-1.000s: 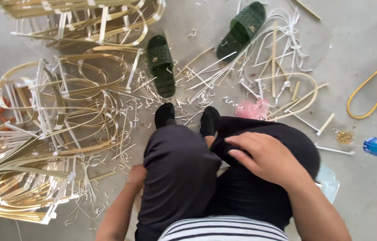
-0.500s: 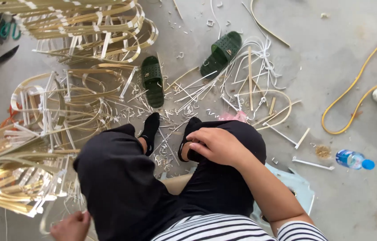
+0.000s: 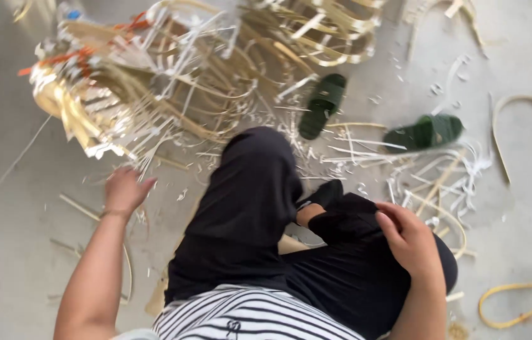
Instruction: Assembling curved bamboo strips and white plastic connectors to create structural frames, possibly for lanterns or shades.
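1. Beside the heap of bent cane strips (image 3: 171, 82), the left hand (image 3: 122, 191) lies spread and empty on the concrete floor (image 3: 20, 189).
2. Right hand (image 3: 408, 237) rests slack on the right knee (image 3: 366, 252), far from that heap.

The left hand (image 3: 124, 191) reaches out on a straight arm, fingers loosely spread and empty, well to the left of the raised left knee (image 3: 259, 164). The right hand (image 3: 407, 239) rests flat on the folded right leg.
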